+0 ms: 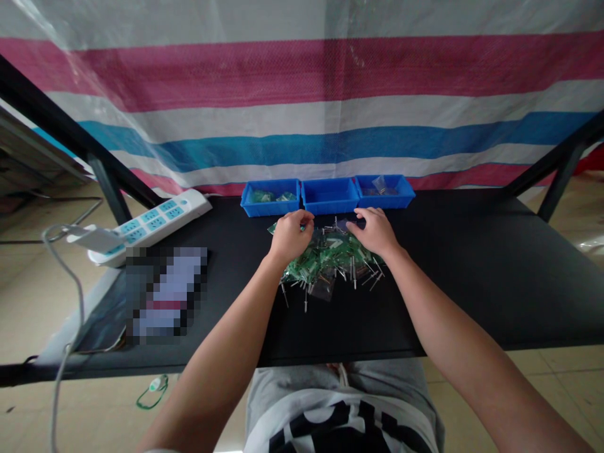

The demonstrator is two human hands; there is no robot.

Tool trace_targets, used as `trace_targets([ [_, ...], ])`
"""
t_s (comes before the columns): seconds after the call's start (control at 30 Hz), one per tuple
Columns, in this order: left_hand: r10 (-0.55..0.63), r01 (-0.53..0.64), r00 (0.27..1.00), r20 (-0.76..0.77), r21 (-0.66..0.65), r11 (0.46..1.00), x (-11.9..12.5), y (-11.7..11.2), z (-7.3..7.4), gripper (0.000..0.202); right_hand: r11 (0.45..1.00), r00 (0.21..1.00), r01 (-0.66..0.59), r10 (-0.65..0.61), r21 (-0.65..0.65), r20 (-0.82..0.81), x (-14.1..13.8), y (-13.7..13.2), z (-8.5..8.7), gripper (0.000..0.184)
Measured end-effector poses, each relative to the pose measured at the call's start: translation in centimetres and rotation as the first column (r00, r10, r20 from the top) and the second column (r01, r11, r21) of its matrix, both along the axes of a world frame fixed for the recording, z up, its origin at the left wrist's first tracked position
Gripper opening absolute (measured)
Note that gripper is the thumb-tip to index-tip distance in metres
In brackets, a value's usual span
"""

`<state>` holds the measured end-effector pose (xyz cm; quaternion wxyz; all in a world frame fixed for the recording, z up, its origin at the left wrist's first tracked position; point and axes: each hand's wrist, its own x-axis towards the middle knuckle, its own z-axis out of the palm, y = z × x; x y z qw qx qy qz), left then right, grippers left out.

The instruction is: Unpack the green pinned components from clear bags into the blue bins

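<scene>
A loose heap of small clear plastic bags (325,258) filled with green pieces lies near the middle of the black table (472,296), with thin metal pins (363,277) sticking out and scattered around its edges. The person's hands are apart, both over the far side of the heap. The left hand (290,238) has its fingertips drawn together just above a green packet, and the right hand (375,231) curves down over the pile, but I cannot tell whether either is gripping anything. Just beyond them, three blue plastic bins stand side by side along the far edge of the table: the left bin (270,198) holds green packets, the right bin (384,192) a clear bag, with the middle bin (330,196) between them. To the left lies a white power strip (151,226), its grey cord (61,302) hanging past the table edge, and nearer the person sits a pixelated, unreadable object (165,292). Behind everything hangs a pink, white and blue striped tarpaulin (302,107).
</scene>
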<state>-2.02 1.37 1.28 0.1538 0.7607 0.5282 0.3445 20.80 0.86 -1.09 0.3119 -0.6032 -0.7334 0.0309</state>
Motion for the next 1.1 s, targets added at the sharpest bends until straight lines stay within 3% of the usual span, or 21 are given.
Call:
trace_targets([
  [0.13,-0.028,0.029,0.998,-0.049,0.027,0.999,0.3,0.0,-0.4,0.021,0.994,0.991,0.048,-0.035,-0.096,0.132,-0.2,-0.1,-0.3,0.044],
  [0.3,-0.056,0.058,0.993,-0.103,0.019,0.998,0.5,-0.2,-0.4,0.019,0.986,0.993,0.035,-0.016,-0.163,0.114,-0.2,-0.1,-0.6,0.038],
  [0.43,-0.071,0.073,0.99,-0.121,0.009,0.997,0.5,-0.3,-0.3,0.019,0.987,1.0,-0.012,0.016,-0.161,0.027,-0.2,-0.1,-0.6,0.031],
  [0.77,-0.107,0.109,0.988,-0.113,0.011,0.994,0.5,-0.3,-0.4,0.019,0.984,0.973,-0.176,0.178,0.027,-0.15,-0.5,-0.2,0.5,0.003],
  [0.97,-0.106,0.106,0.994,-0.032,0.009,0.994,0.6,-0.6,-0.1,0.023,0.982,0.913,-0.185,0.184,0.032,-0.364,-0.8,-0.9,1.4,0.009],
  [1.1,-0.175,0.175,0.982,0.069,-0.004,0.985,0.9,-1.3,0.4,0.031,0.975,0.834,-0.217,0.207,0.04,-0.511,-1.5,-1.4,1.7,0.013],
])
